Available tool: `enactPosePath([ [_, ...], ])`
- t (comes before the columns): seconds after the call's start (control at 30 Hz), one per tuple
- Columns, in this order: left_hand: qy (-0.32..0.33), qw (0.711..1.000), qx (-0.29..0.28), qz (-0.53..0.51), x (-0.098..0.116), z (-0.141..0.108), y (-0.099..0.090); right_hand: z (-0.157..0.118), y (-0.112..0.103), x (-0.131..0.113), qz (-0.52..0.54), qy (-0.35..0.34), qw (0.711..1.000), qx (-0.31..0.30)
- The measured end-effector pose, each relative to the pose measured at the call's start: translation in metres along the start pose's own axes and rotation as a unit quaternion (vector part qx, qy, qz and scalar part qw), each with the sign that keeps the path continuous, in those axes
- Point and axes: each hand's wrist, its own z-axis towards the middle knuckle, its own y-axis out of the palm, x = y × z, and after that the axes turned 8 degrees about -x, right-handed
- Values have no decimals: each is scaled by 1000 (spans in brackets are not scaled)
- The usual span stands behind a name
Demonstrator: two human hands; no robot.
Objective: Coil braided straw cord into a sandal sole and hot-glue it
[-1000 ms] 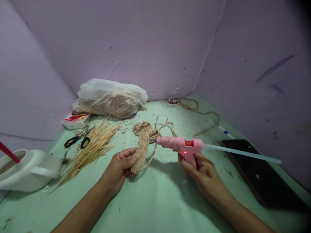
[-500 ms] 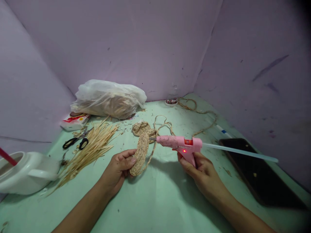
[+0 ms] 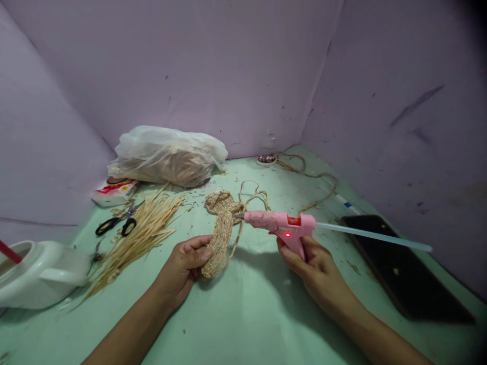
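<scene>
Coiled rope piece (image 3: pixel 219 246), tan, braided in appearance: centre of the counter (image 3: pixel 243 319), lower end raised in the left hand (image 3: pixel 190 261), whose grip pinches it between thumb and fingers.

Hot glue gun (image 3: pixel 272 222), pink, smudged, red indicator lit: in the right hand (image 3: pixel 310 258), grip wrapped around the handle; metal nozzle (image 3: pixel 239 217) at the piece's right edge, contact not certain. Translucent glue stick (image 3: pixel 375 236), long, projecting from the rear.

Thin rope (image 3: pixel 262 195): looping just behind the nozzle.

To the left: dried straw strands (image 3: pixel 146 230), in a loose bundle; black-handled scissors (image 3: pixel 127 227), blades near the strands; white pot (image 3: pixel 57 274) with side handle, red rod (image 3: pixel 9 252) leaning inside; red-and-white packet (image 3: pixel 116 192).

To the rear: translucent plastic bag (image 3: pixel 167 154), bulky, brownish contents; clear container (image 3: pixel 267 157), small coloured pieces in its base.

To the right: white marker (image 3: pixel 347 204), blue band; dark, flat tablet-like device (image 3: pixel 407 274).
</scene>
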Motion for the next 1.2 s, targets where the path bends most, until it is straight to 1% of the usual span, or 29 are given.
enactPosePath([
  [0.13, -2, 1000, 0, -7, 0, -1, 1, -1, 0, 1, 27, 5, 1000, 3],
  [0.3, 0, 1000, -2, -16, 1, -1, 1, 4, -1, -1, 124, 12, 992, 23],
  [0.37, -3, 1000, -11, -11, 1, 0, 1, 11, -1, -6, 162, 27, 986, 40],
  [0.43, -5, 1000, -20, -6, 2, 0, 0, 21, 2, -16, 191, 41, 980, 43],
  [0.53, -8, 999, -30, -7, 3, -1, 0, 36, 10, -30, 228, 49, 972, 14],
  [0.6, -12, 999, -37, -8, 2, -2, 0, 46, 19, -36, 233, 47, 971, -9],
  [0.7, -16, 999, -41, -5, 1, -3, -1, 54, 32, -39, 240, 42, 970, -24],
  [0.87, -17, 999, -44, -8, 1, -1, -1, 58, 43, -40, 272, 53, 960, -44],
  [1.03, -19, 999, -38, 0, 3, -2, 1, 59, 48, -41, 254, 64, 964, -37],
  [1.2, -18, 999, -30, 1, 4, -1, 2, 63, 50, -36, 204, 44, 978, -8],
])
